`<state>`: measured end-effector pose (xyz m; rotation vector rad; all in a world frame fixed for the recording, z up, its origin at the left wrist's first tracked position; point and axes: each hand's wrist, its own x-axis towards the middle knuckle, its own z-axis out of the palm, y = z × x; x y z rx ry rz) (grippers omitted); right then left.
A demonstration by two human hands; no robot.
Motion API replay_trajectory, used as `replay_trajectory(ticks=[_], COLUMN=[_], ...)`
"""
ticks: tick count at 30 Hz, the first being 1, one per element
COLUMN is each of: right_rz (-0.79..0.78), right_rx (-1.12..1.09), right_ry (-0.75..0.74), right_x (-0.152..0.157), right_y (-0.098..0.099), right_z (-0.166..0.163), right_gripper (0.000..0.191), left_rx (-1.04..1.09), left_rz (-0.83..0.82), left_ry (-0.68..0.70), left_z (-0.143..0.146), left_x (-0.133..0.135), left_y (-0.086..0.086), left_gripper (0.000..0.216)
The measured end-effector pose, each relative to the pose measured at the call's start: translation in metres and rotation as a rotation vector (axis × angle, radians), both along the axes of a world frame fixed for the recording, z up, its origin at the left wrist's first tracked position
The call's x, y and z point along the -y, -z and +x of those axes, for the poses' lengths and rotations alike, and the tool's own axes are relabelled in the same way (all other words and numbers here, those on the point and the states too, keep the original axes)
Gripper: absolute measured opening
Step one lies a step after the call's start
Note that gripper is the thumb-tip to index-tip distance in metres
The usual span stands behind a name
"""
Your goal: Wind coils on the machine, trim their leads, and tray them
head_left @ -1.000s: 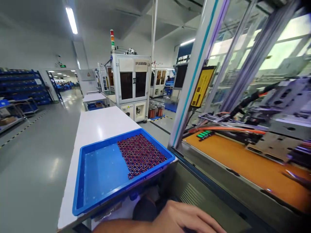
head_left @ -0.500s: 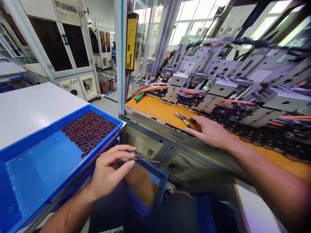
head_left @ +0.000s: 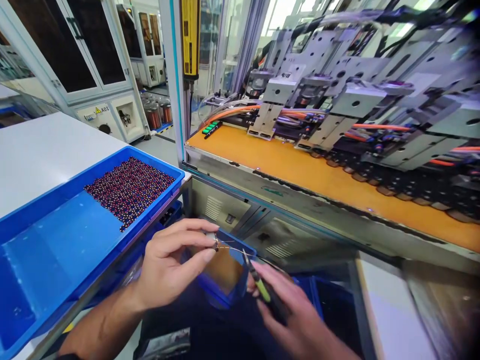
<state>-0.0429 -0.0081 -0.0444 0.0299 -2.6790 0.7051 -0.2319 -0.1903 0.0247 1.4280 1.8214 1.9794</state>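
Note:
Between its thumb and fingers my left hand [head_left: 170,265] pinches a small metallic part [head_left: 214,241], mostly covered by the fingertips. Thin wires [head_left: 228,247] stick out of this part to the right. My right hand [head_left: 288,305] is wrapped round small pliers [head_left: 262,290] with yellow-green and black handles. Their pointed jaws lie close to the wires; whether they touch, I cannot tell. Below the hands is a blue bin [head_left: 249,248] with something brownish inside, partly hidden by my left hand.
At the left a large blue tray [head_left: 56,200] holds many small dark pieces [head_left: 131,190] on a white table [head_left: 37,145]. A machine with metal blocks [head_left: 279,92] and orange hoses stands over an orange work surface [head_left: 240,150] ahead. A green item [head_left: 210,129] lies on that surface.
My right hand has picked up the pliers from the orange surface and brought them down beside the wires. My left hand still pinches the small part. The view has tilted downward.

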Motion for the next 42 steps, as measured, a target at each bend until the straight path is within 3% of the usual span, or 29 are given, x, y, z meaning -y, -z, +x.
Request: replay_trajectory(ticks=[3,6,16,23,33,42], right_rz=[-0.147,-0.262,-0.356,-0.326,-0.412,-0.616], right_rx=[0.027,0.063,-0.087,-0.077,-0.054,-0.004], right_ry=[-0.005,-0.076,-0.145,-0.089,-0.125,-0.096], right_x=[0.025,0.03,0.037,0.035,0.038,0.044], right_y=[0.006,-0.002,-0.033,-0.026,-0.027,-0.021], right_z=[0.007,0.005,-0.026,-0.021,-0.023,-0.022], right_gripper=[0.059,0.065,0.06,0.064,0.057,0.055], left_rx=[-0.021,-0.029,-0.015,0.001,-0.017,-0.022], left_rz=[-0.009,-0.016,0.005,-0.014,-0.03,-0.036], left_ry=[0.026,0.043,0.054,0.057,0.045,0.048], left_z=[0.002,0.004,0.009,0.008,0.007,0.007], left_x=[-0.003,-0.005,-0.006,-0.003,-0.001,-0.003], left_y=[0.0,0.001,0.001,0.006,0.005,0.006], left_gripper=[0.035,0.035,0.03,0.032,0.029,0.026])
